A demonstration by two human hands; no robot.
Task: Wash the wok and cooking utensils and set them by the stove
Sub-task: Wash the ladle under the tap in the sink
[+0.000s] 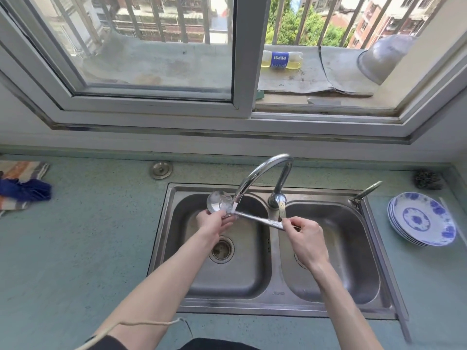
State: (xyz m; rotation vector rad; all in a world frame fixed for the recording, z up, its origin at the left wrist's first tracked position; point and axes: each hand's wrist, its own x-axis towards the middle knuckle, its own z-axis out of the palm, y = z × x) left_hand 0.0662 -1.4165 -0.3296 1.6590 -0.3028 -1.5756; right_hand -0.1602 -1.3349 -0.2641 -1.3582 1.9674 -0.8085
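A: Sink [386, 286] first. Why do you work over it and not the counter [88, 248]?

B: So the run-off falls in the left basin, right under your left hand [214, 222]. The faucet [255, 175] arches over from behind your hands, and its spout ends just above the ladle [252, 218].

A: Plates [422, 219]?

B: Stacked on the counter, well off to the right of your right hand [307, 239]. Not touched. No wok or stove in view.

A: Now the ladle. Why hold it across like that?

B: It spans the divider, bowl to the left, handle to the right. Your right grip is clenched round the handle end, likely to steady it. Your left fingers curl under the bowl [219, 202], grasping its lower edge, so the stream hits where bowl meets handle.

A: Stage?

B: Looks like rinsing. You haven't set it by the stove yet.

A: Risk?

B: Wet metal could slip, so I'd keep both grips on.
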